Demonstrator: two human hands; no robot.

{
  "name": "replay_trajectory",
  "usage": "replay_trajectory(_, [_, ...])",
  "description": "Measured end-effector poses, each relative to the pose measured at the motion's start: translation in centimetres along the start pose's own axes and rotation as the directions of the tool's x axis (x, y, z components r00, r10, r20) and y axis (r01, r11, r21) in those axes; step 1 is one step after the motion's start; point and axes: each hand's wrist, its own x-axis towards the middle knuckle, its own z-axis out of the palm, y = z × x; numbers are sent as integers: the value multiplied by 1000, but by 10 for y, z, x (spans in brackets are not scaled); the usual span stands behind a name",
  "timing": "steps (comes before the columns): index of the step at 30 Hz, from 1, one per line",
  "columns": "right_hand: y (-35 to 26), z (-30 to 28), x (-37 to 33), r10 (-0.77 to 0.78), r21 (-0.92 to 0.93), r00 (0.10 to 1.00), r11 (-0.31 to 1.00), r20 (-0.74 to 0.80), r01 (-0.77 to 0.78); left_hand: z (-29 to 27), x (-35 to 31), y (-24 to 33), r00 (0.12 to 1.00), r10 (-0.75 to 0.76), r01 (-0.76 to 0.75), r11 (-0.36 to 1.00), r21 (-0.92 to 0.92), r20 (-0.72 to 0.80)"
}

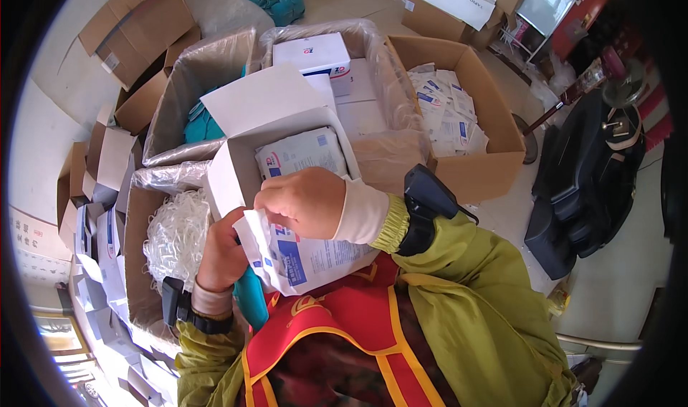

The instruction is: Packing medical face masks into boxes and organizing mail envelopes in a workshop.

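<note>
White packets [304,260] pinched between both hands [301,202], above open box [233,174]

White/blue flat packets [301,253] in hands, more in open white box [236,170] & brown carton [448,113] at right.

We see the left hand [223,253] and right hand [304,202] gripping a stack of flat white-and-blue paper packets [304,260] at the mouth of an open white cardboard box [236,170] already holding similar packets. Beside it we note a plastic-lined brown carton of white shredded strands [175,238], and, farther right, an open brown carton of loose packets [448,113].
</note>
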Motion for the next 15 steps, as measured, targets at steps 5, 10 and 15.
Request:
replay_trajectory(5, [2, 1, 2, 21, 80, 1000, 997, -12, -20, 0, 3, -2, 989, 97, -73, 977, 199, -113])
replay_trajectory(10, [6, -5, -3, 105, 76, 994, 991, 15, -106, -3, 3, -14, 986, 31, 3, 978, 209, -161])
replay_trajectory(15, [19, -5, -7, 86, -57, 993, 994, -76, -90, -24, -6, -7, 951, -77, 10, 975, -223, -298])
